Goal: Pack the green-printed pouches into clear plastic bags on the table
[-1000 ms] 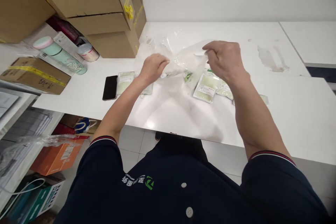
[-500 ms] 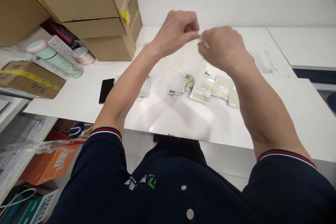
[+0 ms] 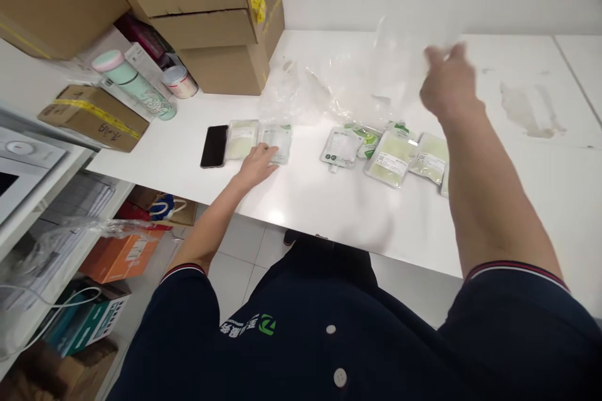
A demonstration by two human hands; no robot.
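Observation:
My left hand (image 3: 258, 166) rests on the lower edge of a flat spouted pouch (image 3: 278, 136), fingers stretched out over it. Touching that pouch on its left lies a pale green packet (image 3: 241, 138). My right hand (image 3: 449, 81) is raised over the back of the table, blurred by motion, its fingertips closed on a clear plastic bag (image 3: 392, 53) that hangs to the left, faint and partly smeared. In front of it lie another spouted pouch (image 3: 341, 147), a green-and-white packet (image 3: 368, 141) and labelled pale green packets (image 3: 392, 160), one partly hidden by my right forearm.
A black phone (image 3: 214, 146) lies at the left. Behind it stand a mint bottle (image 3: 136, 84), a tin (image 3: 180, 83) and stacked cardboard boxes (image 3: 230, 69). Crumpled clear plastic (image 3: 296, 91) covers the table's back middle. A shelf unit with an orange box (image 3: 125, 254) stands lower left.
My hands were together in the air, pinching clear plastic. The left has come down to the spouted pouch; the right has moved away to the right. The view has shifted left.

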